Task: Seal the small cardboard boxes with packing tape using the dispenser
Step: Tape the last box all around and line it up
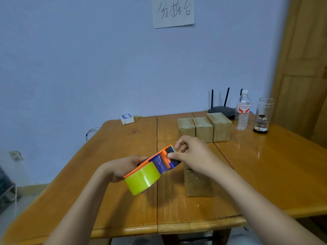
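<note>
An orange and blue tape dispenser (160, 159) with a yellow-green roll of tape (143, 179) is held in the air above the wooden table (274, 174). My left hand (125, 167) grips its handle from behind. At the dispenser's front end my right hand (191, 153) pinches with thumb and fingers, where the tape end comes out. A small cardboard box (198, 183) stands on the table just under my right hand, partly hidden by it. Three more small boxes (203, 128) stand in a row further back.
Behind the row of boxes are a black router (221, 109), a plastic water bottle (242, 112) and a glass jar (262, 115). A small white device (127, 118) lies at the table's far edge. A wooden door (304, 68) is at the right.
</note>
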`<state>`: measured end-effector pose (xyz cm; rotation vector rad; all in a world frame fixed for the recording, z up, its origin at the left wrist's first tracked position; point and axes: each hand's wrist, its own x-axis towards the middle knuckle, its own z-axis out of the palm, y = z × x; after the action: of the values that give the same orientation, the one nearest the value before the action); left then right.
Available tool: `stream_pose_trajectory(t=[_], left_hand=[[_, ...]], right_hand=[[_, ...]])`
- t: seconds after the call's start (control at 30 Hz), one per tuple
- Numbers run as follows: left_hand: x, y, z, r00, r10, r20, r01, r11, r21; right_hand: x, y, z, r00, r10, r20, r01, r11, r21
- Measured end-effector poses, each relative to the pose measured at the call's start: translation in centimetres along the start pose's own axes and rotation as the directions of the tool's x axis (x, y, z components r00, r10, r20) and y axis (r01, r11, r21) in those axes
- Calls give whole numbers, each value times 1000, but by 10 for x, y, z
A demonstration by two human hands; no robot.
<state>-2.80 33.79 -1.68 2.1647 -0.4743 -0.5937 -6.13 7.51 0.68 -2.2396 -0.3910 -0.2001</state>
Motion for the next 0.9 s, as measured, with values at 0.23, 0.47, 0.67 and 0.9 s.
stream_pose_trajectory(t=[0.23, 0.47, 0.67, 0.9], left_hand=[[-7, 21, 3, 991, 59, 118, -70, 993, 95], [-7, 24, 11, 987, 85, 134, -103, 985, 138], [-12, 32, 11, 986, 67, 151, -88, 987, 134], [-35, 21, -9, 990, 30, 138, -43, 995, 90]], right_hand=[[-1, 6, -17, 988, 16, 152, -53, 969, 242], [-5, 19, -27, 983, 26, 180, -93, 924, 371], [-4, 22, -27, 992, 30, 124, -70, 940, 333], [-5, 43, -61, 991, 119, -64, -94, 946, 309]])
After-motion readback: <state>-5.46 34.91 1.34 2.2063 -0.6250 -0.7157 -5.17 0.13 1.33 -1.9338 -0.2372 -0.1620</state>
